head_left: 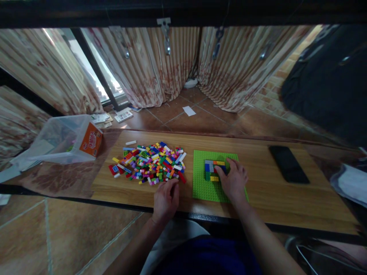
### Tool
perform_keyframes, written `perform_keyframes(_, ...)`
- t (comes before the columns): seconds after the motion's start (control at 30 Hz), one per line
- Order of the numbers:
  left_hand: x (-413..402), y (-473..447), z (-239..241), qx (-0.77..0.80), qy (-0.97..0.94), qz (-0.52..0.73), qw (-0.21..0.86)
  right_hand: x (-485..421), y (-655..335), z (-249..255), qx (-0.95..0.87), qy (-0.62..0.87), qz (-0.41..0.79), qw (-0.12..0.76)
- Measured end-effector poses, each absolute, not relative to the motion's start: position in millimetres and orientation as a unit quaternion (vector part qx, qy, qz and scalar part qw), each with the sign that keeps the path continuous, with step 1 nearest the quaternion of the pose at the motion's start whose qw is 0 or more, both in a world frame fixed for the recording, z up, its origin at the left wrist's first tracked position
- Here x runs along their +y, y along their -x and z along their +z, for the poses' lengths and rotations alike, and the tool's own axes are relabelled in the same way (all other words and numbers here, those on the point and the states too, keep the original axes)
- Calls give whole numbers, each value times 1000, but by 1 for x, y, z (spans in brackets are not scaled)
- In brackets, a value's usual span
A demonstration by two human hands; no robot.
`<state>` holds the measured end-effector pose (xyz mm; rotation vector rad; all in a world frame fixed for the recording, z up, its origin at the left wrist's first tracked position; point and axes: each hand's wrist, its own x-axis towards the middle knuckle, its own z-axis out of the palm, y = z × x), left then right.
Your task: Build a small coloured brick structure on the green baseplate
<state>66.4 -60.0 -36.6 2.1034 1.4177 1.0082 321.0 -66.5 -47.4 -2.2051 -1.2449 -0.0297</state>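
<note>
A green studded baseplate point(200, 191) lies on the table, with a small block of coloured toy bricks point(211, 168) built up on it in grey, blue, yellow, red and green. My right hand point(234, 178) grips the right side of this brick build, thumb on its near face and fingers curled behind it; they hide part of it. Left of the plate spreads a pile of loose toy bricks point(155, 162) in many colours. At the pile's near edge my left hand point(166, 198) is closed, fingertips pressed together. Whatever it may hold is hidden.
A dark phone point(289, 164) lies at the right of the wooden table point(258, 152). To the left stands a clear plastic bin point(65, 133) with an orange label. A white brick point(131, 142) sits apart behind the pile. A dark bar point(183, 15) crosses overhead.
</note>
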Motion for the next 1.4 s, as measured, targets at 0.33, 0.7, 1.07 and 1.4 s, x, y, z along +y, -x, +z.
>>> perform_keyframes(0.33, -60, -67, -37, 512, -764, 342, 194, -69, -316, -49, -489, 827, -16, 275)
perform_keyframes(0.7, -62, -67, -37, 488, -768, 370, 187, -72, -339, -49, -429, 780, 53, 453)
perform_keyframes(1.07, -67, -66, -40, 459, -777, 387, 189, -91, -323, -24, -423, 746, 102, 504)
perform_keyframes(1.4, -73, -65, -42, 416, -802, 381, 195, -78, -246, -24, -651, 632, 135, 399)
